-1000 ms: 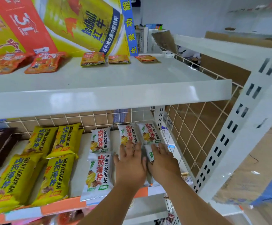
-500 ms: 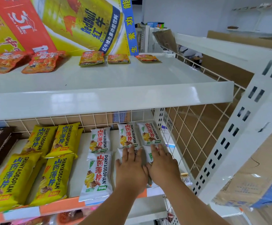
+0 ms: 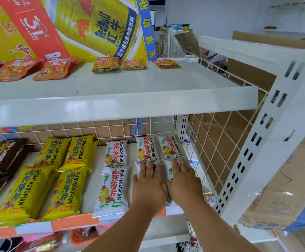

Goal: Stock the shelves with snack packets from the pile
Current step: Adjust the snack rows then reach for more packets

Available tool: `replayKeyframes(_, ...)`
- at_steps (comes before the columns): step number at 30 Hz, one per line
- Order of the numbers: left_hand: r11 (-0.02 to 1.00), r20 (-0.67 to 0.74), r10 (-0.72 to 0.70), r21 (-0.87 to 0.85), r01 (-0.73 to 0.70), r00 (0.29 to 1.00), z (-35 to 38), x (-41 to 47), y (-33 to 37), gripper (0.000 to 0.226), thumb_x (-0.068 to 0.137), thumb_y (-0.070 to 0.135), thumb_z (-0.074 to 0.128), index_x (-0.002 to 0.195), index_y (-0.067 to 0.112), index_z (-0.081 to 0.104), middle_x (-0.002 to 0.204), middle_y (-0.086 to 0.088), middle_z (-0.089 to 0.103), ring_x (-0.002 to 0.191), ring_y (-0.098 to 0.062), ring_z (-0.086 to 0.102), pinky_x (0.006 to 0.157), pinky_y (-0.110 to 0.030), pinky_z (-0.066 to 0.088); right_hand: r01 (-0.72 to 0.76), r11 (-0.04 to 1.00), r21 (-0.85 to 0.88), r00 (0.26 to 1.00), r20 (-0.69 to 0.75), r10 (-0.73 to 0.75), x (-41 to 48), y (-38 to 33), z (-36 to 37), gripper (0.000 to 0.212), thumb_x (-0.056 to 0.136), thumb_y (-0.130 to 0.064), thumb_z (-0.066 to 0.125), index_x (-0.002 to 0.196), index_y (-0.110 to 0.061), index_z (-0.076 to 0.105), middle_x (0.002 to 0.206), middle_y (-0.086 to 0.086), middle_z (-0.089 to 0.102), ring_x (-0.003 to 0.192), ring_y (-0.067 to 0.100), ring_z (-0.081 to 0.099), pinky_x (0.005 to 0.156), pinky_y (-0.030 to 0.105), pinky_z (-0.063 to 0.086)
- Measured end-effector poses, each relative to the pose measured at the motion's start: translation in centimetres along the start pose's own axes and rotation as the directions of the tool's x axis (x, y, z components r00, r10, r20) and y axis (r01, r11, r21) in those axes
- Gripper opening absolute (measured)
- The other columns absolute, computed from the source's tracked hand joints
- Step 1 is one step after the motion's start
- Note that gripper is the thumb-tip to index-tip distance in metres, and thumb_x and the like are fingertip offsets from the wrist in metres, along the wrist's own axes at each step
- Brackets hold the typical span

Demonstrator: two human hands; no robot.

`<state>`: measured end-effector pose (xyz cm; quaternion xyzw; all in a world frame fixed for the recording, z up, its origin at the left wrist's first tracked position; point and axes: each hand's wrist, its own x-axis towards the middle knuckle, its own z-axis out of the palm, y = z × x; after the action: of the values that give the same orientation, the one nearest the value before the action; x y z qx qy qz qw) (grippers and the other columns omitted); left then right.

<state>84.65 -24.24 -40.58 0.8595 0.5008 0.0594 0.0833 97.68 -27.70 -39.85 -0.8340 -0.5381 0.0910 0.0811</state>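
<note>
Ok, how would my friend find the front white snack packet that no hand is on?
Go to the lower shelf, under the wide white shelf. Its right half holds white Shanyaobopian packets in two rows. Yours is the front-row white packet right beside the yellow packets: it lies fully uncovered, while the left hand and right hand press flat on its two neighbours.

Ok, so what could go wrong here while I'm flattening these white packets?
The front white packet overhangs the orange shelf edge right beside your left hand; drawing back could knock it off. Your right hand and left both press flat on packets, which might crush what's inside.
</note>
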Motion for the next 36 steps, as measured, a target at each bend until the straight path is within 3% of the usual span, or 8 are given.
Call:
replayKeyframes(7,1.0,-0.059,0.008,-0.029,-0.01,0.998,0.8,-1.6,-0.1,0.069,0.099,0.051,0.015,0.162,0.023,0.02,0.168,-0.009,0.017,0.155,-0.033,0.017,0.112,-0.057,0.039,0.008,1.0,-0.001,1.0,0.015,-0.008,-1.4,0.1,-0.2,0.087,0.097,-0.058,0.044,0.159,-0.033,-0.01,0.168,-0.003,-0.013,0.152,0.031,0.011,0.115,0.051,0.03)
replayKeyframes(10,0.998,-0.002,0.048,0.031,-0.048,0.999,1.0,-2.1,-0.4,0.076,0.091,0.054,-0.006,0.162,0.025,-0.009,0.169,-0.004,-0.012,0.157,-0.029,-0.01,0.123,-0.052,0.017,-0.002,1.0,0.0,0.999,0.042,0.002,-2.1,0.1,-0.3,0.087,0.097,-0.058,0.044,0.159,-0.033,-0.011,0.168,-0.004,-0.017,0.153,0.031,0.008,0.117,0.051,0.029)
replayKeyframes(13,0.997,0.034,0.065,0.037,-0.066,0.997,0.1,-2.6,-0.4,0.076,0.091,0.056,-0.009,0.16,0.025,-0.016,0.169,-0.004,-0.016,0.156,-0.028,-0.016,0.124,-0.051,0.009,-0.022,1.0,-0.005,0.997,0.076,0.022,-3.0,0.0,-0.6,0.084,0.098,-0.057,0.043,0.159,-0.035,-0.011,0.167,-0.006,-0.018,0.154,0.03,0.006,0.118,0.051,0.028)
replayKeyframes(17,0.995,0.065,0.097,0.024,-0.098,0.993,-1.8,-2.7,-0.9,0.066,0.105,0.051,0.024,0.163,0.024,0.006,0.171,-0.005,0.006,0.157,-0.029,0.002,0.124,-0.055,0.011,-0.044,0.999,-0.014,0.992,0.117,0.045,-3.9,-0.4,-1.8,0.079,0.099,-0.057,0.04,0.161,-0.031,0.0,0.169,-0.004,-0.005,0.154,0.03,0.01,0.119,0.049,0.025)
replayKeyframes(22,0.988,-0.103,0.136,0.086,-0.128,0.985,-6.7,-4.2,-3.6,0.058,0.099,0.052,0.031,0.152,0.028,0.036,0.157,-0.001,0.039,0.143,-0.029,0.035,0.114,-0.054,0.032,-0.03,1.0,-0.009,0.999,-0.032,0.03,-5.9,-2.9,-3.7,0.069,0.097,-0.055,0.045,0.156,-0.024,0.028,0.165,0.001,0.024,0.148,0.028,0.029,0.116,0.044,0.036)
replayKeyframes(25,0.992,-0.178,0.1,0.092,-0.084,0.979,-9.8,-5.8,-6.3,0.053,0.093,0.052,0.037,0.142,0.035,0.046,0.143,0.003,0.051,0.131,-0.025,0.048,0.105,-0.047,0.039,0.027,0.999,-0.032,0.992,-0.121,-0.03,-7.5,-5.7,-5.1,0.06,0.093,-0.054,0.052,0.144,-0.022,0.046,0.145,0.007,0.049,0.131,0.031,0.049,0.103,0.043,0.049)
replayKeyframes(27,0.995,-0.208,0.068,0.089,-0.05,0.976,-11.9,-7.4,-8.8,0.053,0.091,0.053,0.038,0.139,0.033,0.05,0.141,0.003,0.055,0.128,-0.025,0.051,0.102,-0.045,0.041,0.071,0.995,-0.064,0.979,-0.185,-0.081,-9.0,-8.4,-6.2,0.054,0.092,-0.053,0.054,0.134,-0.019,0.054,0.128,0.008,0.059,0.117,0.031,0.059,0.092,0.041,0.054)
replayKeyframes(36,0.988,-0.379,-0.077,0.096,0.121,0.922,-22.1,-19.9,-23.5,0.058,0.089,0.057,0.038,0.14,0.034,0.051,0.136,0.005,0.059,0.124,-0.024,0.055,0.096,-0.042,0.043,0.341,0.939,-0.044,0.9,-0.274,-0.34,-15.9,-26.4,-9.2,0.039,0.089,-0.044,0.055,0.12,-0.022,0.062,0.118,0.004,0.063,0.11,0.028,0.059,0.085,0.036,0.049)
